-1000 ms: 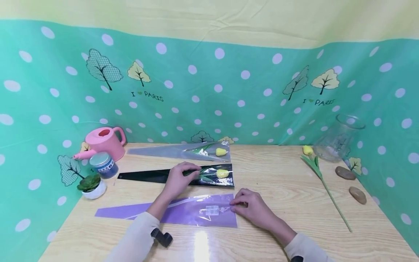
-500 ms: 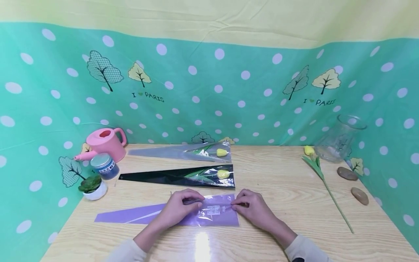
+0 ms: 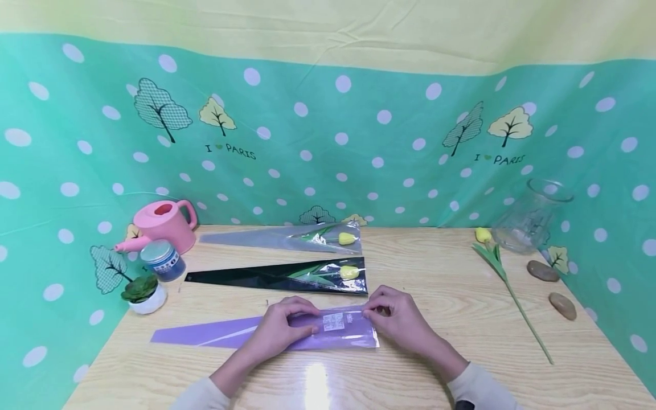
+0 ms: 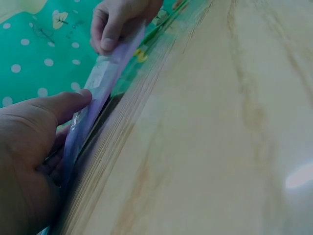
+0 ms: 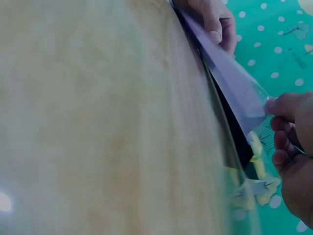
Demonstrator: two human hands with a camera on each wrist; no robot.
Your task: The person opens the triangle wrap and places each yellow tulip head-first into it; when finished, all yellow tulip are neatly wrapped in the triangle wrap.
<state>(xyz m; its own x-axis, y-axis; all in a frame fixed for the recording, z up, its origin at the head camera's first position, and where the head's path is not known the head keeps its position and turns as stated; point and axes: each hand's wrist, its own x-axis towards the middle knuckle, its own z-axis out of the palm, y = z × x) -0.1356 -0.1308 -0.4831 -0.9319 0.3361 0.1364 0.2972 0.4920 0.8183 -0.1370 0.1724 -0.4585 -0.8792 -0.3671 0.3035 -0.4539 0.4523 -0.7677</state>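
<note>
A long purple flower sleeve [image 3: 225, 333] lies across the near middle of the wooden table [image 3: 441, 296]. My left hand [image 3: 287, 329] pinches it near its wide end, thumb on top [image 4: 63, 105]. My right hand [image 3: 389, 313] pinches the rim of the wide opening and lifts it a little off the table [image 5: 281, 105]. The sleeve [image 4: 105, 81] stands tilted between both hands in the wrist views, and its purple film [image 5: 230, 81] shows there too. Behind it lie a black sleeve [image 3: 266, 278] and a clear sleeve [image 3: 287, 238], each with a yellow tulip inside.
A loose yellow tulip [image 3: 499, 267] lies at the right beside a glass vase [image 3: 533, 216] and two stones [image 3: 550, 287]. At the left stand a pink watering can [image 3: 161, 223], a blue-lidded jar [image 3: 161, 259] and a small potted succulent [image 3: 140, 290]. Green dotted cloth walls the table.
My left hand came off the black sleeve and moved near to grip the purple one. My right hand raised the sleeve's wide end slightly.
</note>
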